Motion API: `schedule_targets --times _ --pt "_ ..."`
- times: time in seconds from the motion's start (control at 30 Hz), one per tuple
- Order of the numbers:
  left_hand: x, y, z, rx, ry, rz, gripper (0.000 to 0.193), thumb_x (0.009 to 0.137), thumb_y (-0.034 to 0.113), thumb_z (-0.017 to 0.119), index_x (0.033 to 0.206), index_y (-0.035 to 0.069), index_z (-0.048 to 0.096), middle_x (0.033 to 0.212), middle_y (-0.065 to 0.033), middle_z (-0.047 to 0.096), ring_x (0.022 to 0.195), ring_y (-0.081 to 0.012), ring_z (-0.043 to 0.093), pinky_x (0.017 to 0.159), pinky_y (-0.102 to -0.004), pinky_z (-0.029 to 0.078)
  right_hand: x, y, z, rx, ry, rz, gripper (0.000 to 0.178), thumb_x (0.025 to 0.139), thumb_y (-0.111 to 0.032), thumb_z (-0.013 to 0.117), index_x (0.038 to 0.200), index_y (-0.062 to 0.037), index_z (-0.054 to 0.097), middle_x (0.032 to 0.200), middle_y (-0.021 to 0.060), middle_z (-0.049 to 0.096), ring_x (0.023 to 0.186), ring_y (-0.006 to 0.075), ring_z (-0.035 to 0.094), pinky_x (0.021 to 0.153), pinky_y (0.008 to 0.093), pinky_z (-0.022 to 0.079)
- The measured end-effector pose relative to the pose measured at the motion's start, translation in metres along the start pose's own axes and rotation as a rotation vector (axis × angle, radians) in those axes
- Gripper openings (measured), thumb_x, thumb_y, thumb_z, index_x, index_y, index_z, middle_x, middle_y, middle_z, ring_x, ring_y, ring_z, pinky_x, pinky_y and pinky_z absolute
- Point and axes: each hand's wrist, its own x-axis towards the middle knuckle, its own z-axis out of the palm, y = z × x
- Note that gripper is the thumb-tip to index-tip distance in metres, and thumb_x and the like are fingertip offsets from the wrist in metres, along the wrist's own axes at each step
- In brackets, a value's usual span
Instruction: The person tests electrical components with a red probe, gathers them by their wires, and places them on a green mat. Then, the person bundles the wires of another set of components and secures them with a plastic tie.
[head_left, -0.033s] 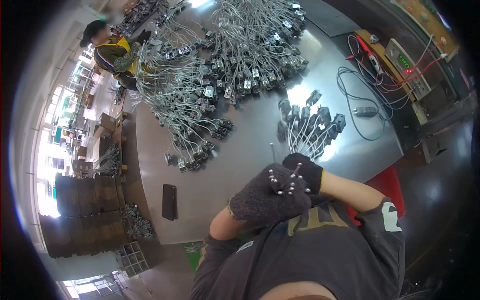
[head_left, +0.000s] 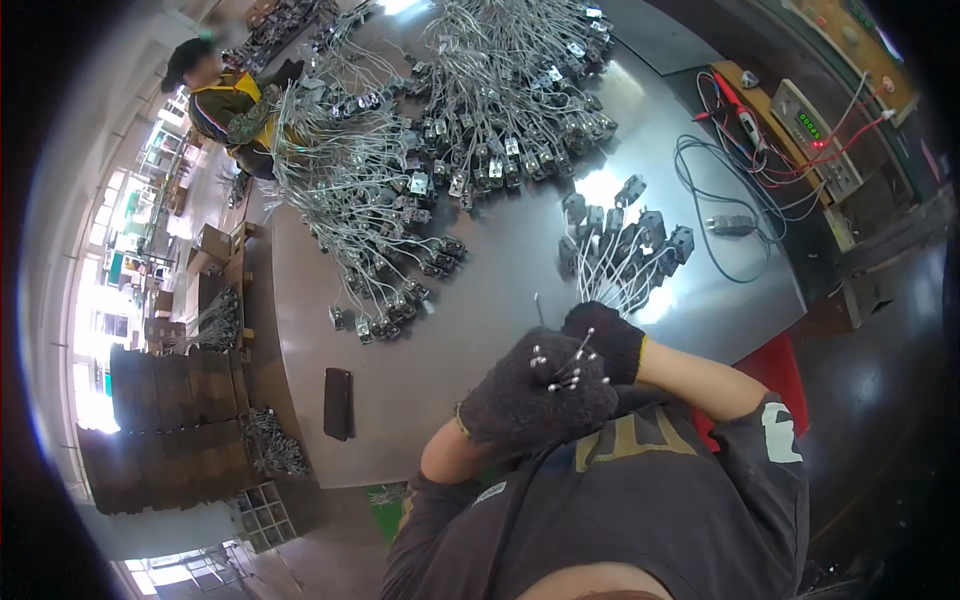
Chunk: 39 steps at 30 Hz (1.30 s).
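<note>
Both my hands wear dark knit gloves and close round one bundle of white cables [head_left: 612, 283] in front of my chest. My left hand [head_left: 535, 395] is nearer my body, with the cables' small shiny metal tips [head_left: 570, 372] sticking out over its fingers. One thin end stands up beside its knuckles. Just beyond and to the right, my right hand [head_left: 608, 335] grips the bundle, its fingers partly hidden behind my left hand. Black block-shaped plugs [head_left: 652, 228] fan out at the bundle's far end, over the metal tabletop [head_left: 500, 265].
Large heaps of similar cables [head_left: 490, 110] cover the table's far side. A dark flat case [head_left: 338, 403] lies at the left. On the right are a meter with a green display [head_left: 812, 128], red test leads and a coiled grey-green cord [head_left: 690, 165]. Another person [head_left: 228, 108] stands far left.
My hands and the metal tips have shifted slightly left. The black plugs have moved a little to the right. Both hands stay closed round the bundle.
</note>
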Motion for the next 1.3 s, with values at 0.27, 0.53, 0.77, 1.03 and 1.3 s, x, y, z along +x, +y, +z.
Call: schedule_targets --times 0.27,0.53,0.77,1.03,1.3 --pt "-0.027 -0.128 0.031 0.653 0.694 0.253 0.022 0.087 0.002 0.071 0.107 0.004 0.063 0.090 -0.0054 0.065 0.078 -0.0211 0.065 0.069 -0.0349 0.054 0.014 0.020 0.063 -0.110 -0.107 0.037 0.020 0.082 -0.032 0.068 0.075 -0.0137 0.071 0.081 0.0139 0.072 0.092 0.0364 0.071 0.093 0.0473 0.052" --pt "-0.006 -0.142 0.014 -0.495 1.166 0.016 0.037 0.096 0.001 0.065 0.130 0.003 0.050 0.085 -0.0034 0.059 0.071 -0.0125 0.061 0.061 -0.0292 0.054 -0.018 -0.025 0.028 -0.212 0.287 0.008 0.040 0.080 -0.023 0.067 0.118 -0.0114 0.069 0.118 0.0111 0.068 0.125 0.0288 0.058 0.114 0.0487 0.041" --pt "-0.003 -0.167 0.028 -0.398 1.178 0.005 0.037 0.105 0.022 0.058 0.135 0.002 0.046 0.079 0.0004 0.051 0.069 -0.0097 0.053 0.061 -0.0285 0.049 -0.063 -0.010 0.032 -0.083 0.275 0.076 0.045 0.077 -0.027 0.076 0.119 -0.0134 0.067 0.118 0.0088 0.068 0.116 0.0270 0.063 0.109 0.0480 0.046" --pt "-0.016 -0.214 0.026 -0.018 1.037 -0.078 0.027 0.102 0.017 0.062 0.124 0.002 0.058 0.088 -0.0031 0.063 0.070 -0.0127 0.060 0.065 -0.0289 0.052 -0.012 -0.036 0.011 0.423 0.639 0.131 0.033 0.087 -0.019 0.070 0.117 -0.0076 0.067 0.101 0.0132 0.071 0.091 0.0326 0.070 0.085 0.0437 0.055" --pt "-0.013 -0.217 0.027 -0.156 0.913 -0.015 0.034 0.099 0.023 0.061 0.129 0.006 0.057 0.127 -0.0106 0.058 0.125 -0.0204 0.055 0.105 -0.0388 0.048 0.034 -0.008 -0.015 0.453 0.474 -0.003 0.025 0.091 -0.015 0.067 0.115 -0.0078 0.068 0.101 0.0134 0.069 0.088 0.0326 0.067 0.080 0.0428 0.054"
